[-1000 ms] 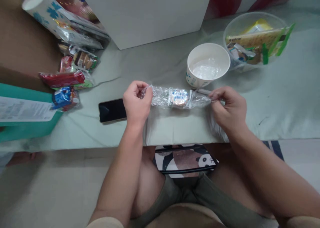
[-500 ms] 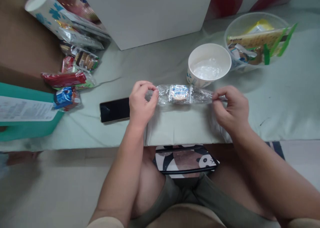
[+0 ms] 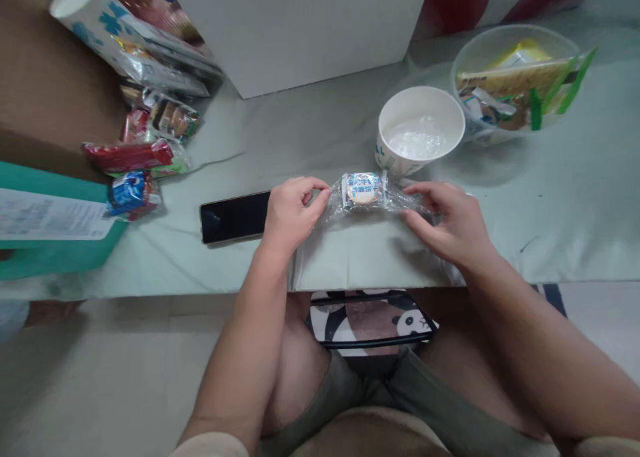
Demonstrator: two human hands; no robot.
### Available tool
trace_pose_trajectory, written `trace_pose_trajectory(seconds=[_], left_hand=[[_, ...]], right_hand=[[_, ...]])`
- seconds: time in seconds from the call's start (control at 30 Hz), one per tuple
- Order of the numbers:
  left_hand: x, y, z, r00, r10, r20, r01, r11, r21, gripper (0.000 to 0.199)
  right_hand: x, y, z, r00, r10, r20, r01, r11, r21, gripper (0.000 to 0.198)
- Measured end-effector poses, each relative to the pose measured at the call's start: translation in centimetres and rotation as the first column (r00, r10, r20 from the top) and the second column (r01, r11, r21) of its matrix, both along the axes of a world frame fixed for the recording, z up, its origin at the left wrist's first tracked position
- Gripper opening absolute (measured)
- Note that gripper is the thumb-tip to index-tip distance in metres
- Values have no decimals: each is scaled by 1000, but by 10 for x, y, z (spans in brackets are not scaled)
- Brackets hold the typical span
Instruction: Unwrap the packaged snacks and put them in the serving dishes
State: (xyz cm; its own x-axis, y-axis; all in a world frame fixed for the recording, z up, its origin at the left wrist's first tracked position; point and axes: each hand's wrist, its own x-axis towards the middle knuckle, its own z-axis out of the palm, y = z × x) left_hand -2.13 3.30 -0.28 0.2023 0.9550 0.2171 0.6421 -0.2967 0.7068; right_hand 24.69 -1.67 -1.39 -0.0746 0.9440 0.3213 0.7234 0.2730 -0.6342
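A small snack packet (image 3: 364, 189) with blue lettering, seemingly holding a round biscuit, lies between my hands near the front of the table. Clear plastic film (image 3: 336, 205) is wrapped around it and sticks out loosely on both sides. My left hand (image 3: 295, 210) pinches the film's left end between thumb and forefinger. On the other side, my right hand (image 3: 447, 218) has its thumb and forefinger apart around the film's right end. Just behind the packet stands a white paper tub (image 3: 385, 151) with crumpled clear plastic inside.
A black phone (image 3: 233, 218) lies beside my left hand. Wrapped snacks (image 3: 133, 157) and a roll of stacked paper cups (image 3: 95, 27) are at the left, near a green bag (image 3: 55, 257). A clear bowl (image 3: 505, 37) of snacks stands back right; a white box (image 3: 305, 37) is behind.
The film has gone from stretched out sideways to slack. My right hand has moved left and its fingers have opened. My left hand has shifted slightly right, still pinching.
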Motion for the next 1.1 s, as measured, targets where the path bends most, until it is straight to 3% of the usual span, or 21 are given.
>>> trace_pose_trajectory(seconds=[0.13, 0.2, 0.33, 0.4, 0.5, 0.77, 0.93, 1.1], left_hand=[[-1, -3, 4, 998, 57, 41, -63, 986, 155, 15], [-1, -4, 3, 999, 21, 50, -31, 978, 204, 10], [2, -7, -2, 991, -131, -31, 134, 977, 165, 19], [4, -8, -3, 988, -147, -36, 151, 977, 149, 11], [7, -10, 1, 990, -138, 39, 126, 966, 224, 12], [6, -33, 27, 985, -169, 41, 130, 871, 474, 13], [-6, -51, 32, 967, -238, -91, 254, 875, 413, 18], [-19, -54, 30, 931, -218, -293, 311, 893, 325, 32]], right_hand=[[-5, -2, 5, 998, -61, 20, 59, 993, 107, 10], [-7, -3, 8, 998, -56, -15, 58, 982, 182, 11], [-10, -7, 12, 996, 73, -49, -60, 974, 220, 17], [-10, -8, 13, 988, 144, -58, -129, 969, 210, 17], [-7, -8, 13, 974, 218, -68, -202, 961, 190, 16], [-6, -11, 18, 958, 286, 36, -286, 958, -5, 17], [-2, -14, 20, 928, 367, 67, -361, 928, -86, 20], [3, -15, 26, 842, 525, 126, -463, 822, -331, 32]])
